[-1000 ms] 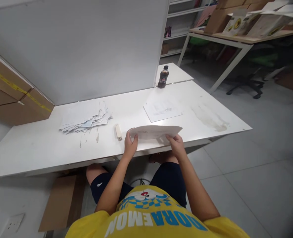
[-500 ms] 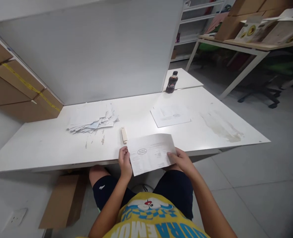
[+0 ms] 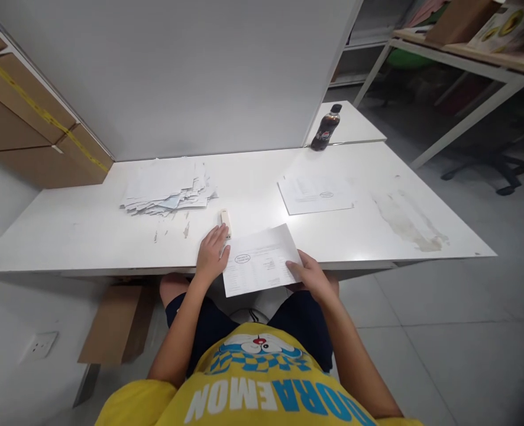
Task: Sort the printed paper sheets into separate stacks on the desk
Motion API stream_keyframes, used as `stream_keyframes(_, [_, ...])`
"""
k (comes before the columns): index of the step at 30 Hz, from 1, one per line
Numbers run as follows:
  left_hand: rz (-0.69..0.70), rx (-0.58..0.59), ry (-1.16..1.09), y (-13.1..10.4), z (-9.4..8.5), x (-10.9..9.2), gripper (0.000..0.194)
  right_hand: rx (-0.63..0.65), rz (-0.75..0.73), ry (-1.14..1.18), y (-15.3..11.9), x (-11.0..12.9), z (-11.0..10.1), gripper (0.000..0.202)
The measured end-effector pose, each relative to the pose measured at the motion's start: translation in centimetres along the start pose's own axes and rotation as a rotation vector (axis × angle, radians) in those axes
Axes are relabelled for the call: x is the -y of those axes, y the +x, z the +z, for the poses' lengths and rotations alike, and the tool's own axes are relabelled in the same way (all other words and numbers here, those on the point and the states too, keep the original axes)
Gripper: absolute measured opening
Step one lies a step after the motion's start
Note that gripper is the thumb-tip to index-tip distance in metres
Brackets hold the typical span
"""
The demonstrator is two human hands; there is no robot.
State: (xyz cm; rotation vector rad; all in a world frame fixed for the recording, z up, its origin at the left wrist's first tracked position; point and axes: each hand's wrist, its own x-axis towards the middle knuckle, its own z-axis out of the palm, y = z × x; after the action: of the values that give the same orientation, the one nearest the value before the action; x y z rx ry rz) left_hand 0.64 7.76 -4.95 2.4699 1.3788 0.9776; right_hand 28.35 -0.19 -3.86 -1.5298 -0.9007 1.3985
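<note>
A printed white sheet (image 3: 262,260) with an oval stamp lies over the front edge of the white table (image 3: 89,236), partly overhanging. My right hand (image 3: 310,277) grips its lower right corner. My left hand (image 3: 212,253) rests flat on the table at the sheet's left edge, fingers spread, with its fingertips next to a small cream stapler (image 3: 225,221). Nothing is in the left hand.
A messy pile of papers (image 3: 167,190) lies at the back left of the table, and a single stamped sheet (image 3: 317,194) to the right. A dark soda bottle (image 3: 326,128) stands by the white partition. Cardboard boxes (image 3: 35,136) sit at left, and a stain (image 3: 408,216) marks the right side.
The sheet was held up in both hands, then lowered toward the table edge. My left hand has let go of it and moved up onto the table beside the stapler.
</note>
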Motion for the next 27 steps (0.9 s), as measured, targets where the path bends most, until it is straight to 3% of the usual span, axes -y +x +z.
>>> stream_keyframes(6, [0.02, 0.039, -0.012, -0.5, -0.5, 0.0, 0.055, 0.04, -0.082, -0.085, 0.5, -0.2, 0.1, 0.049])
stream_keyframes(14, [-0.011, 0.032, 0.03, -0.4, 0.0, -0.1, 0.049, -0.091, -0.1, -0.158, 1.3, 0.4, 0.1, 0.047])
stream_keyframes(27, [-0.02, 0.014, 0.078, -0.6, 0.2, -0.8, 0.049, -0.186, -0.183, -0.32, 1.6, 0.4, -0.9, 0.048])
